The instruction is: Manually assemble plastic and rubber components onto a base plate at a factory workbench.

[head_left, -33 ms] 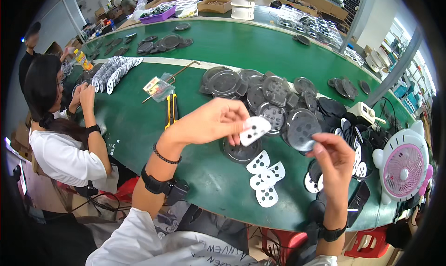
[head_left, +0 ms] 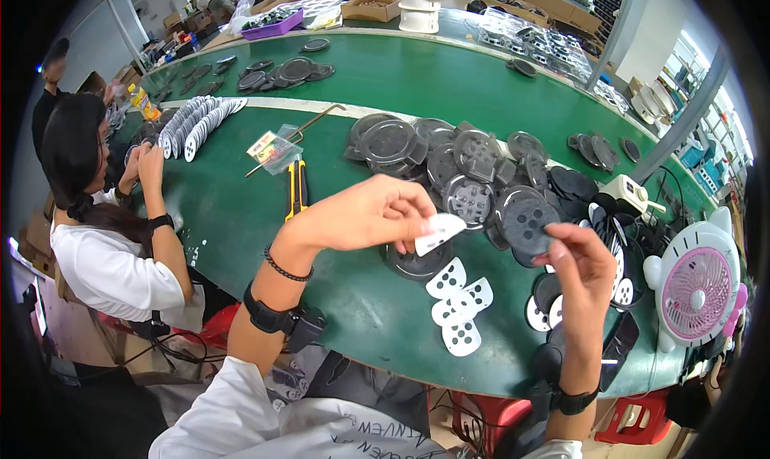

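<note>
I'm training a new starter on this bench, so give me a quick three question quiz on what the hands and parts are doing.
1. True or false: the left hand pinches a white perforated piece.
2. What does the right hand hold? A) black round disc B) yellow utility knife C) pink fan
3. What colour is the table?

Key: 1 true; 2 A; 3 green.
</note>
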{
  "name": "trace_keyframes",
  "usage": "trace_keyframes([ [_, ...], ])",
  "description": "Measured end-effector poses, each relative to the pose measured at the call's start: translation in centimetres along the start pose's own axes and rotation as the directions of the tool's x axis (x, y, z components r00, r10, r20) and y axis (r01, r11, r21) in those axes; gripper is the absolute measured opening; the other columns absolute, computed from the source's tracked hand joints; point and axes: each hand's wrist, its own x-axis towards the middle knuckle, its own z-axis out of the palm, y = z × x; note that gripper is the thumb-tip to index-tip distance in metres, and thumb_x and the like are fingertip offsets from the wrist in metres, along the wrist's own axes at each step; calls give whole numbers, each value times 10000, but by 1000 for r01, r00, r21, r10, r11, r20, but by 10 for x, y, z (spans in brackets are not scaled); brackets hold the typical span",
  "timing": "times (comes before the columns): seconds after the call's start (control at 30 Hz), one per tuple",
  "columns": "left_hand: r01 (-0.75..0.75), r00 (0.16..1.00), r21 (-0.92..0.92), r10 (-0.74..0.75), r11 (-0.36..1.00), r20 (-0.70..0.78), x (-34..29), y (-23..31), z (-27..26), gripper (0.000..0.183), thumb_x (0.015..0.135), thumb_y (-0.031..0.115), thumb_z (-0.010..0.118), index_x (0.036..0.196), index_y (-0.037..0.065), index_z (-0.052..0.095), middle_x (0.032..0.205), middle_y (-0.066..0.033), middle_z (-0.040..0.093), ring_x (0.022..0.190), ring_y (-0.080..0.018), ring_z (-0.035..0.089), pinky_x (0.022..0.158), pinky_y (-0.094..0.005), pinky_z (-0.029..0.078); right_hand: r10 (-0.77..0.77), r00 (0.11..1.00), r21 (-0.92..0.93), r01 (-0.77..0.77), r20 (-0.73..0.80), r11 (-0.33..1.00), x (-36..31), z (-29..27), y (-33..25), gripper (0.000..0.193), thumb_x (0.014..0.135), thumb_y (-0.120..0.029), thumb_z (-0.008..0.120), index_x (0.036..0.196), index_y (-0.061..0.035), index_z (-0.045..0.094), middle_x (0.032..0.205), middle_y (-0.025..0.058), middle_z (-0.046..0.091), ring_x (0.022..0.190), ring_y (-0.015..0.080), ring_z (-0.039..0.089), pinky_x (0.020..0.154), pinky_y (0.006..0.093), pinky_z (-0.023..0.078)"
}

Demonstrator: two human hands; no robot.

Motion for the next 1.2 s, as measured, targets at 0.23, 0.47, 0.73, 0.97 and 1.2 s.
trace_keyframes([
  [0.23, 109, 922, 764, 223, 636, -317, -4, -19, 9, 554, 831, 421, 830, 1157, 16, 639, 1096, -121, 620, 1002, -245, 564, 866, -371, 489, -118, 992, -119, 122, 44, 985, 6, -12, 12, 244, 891, 59, 660, 1133, 24, 653, 1129, 69, 594, 996, 130, 612, 847, 262, 503],
  [0.47, -7, 936, 364, 135, 931, -326, -9, -3, 1, 285, 939, 124, 724, 1019, 66, 457, 851, 2, 558, 775, -84, 499, 641, -271, 455, -280, 960, -172, 278, 15, 945, 7, -5, 14, 220, 927, 57, 590, 1126, -32, 557, 1387, 143, 531, 1241, 205, 561, 1029, 352, 445],
  [0.73, -362, 868, -26, 326, 932, -375, -1, 19, 25, 714, 884, -68, 686, 1503, 64, 354, 1283, -144, 617, 1053, -152, 645, 865, -312, 571, -173, 969, -77, 188, 175, 979, -5, 13, 6, 424, 934, 135, 577, 1331, -11, 543, 1164, 54, 514, 1020, 111, 570, 854, 201, 522],
  [0.97, -463, 801, 17, 426, 886, -420, 13, 4, 41, 463, 882, -50, 694, 1271, 53, 465, 1182, -71, 558, 1136, -125, 575, 943, -299, 481, -155, 981, 52, 150, 119, 987, -17, 19, 1, 386, 851, 82, 719, 1208, -29, 620, 1123, 76, 596, 993, 137, 625, 871, 281, 545],
  [1.2, -498, 778, -62, 414, 865, -472, 16, 3, 54, 432, 922, -24, 674, 1288, 24, 450, 1253, -134, 599, 1109, -141, 621, 964, -316, 499, -441, 865, -221, 491, 240, 843, -9, 10, 3, 290, 624, 143, 669, 815, -64, 737, 975, 87, 629, 954, 254, 662, 825, 344, 532],
])
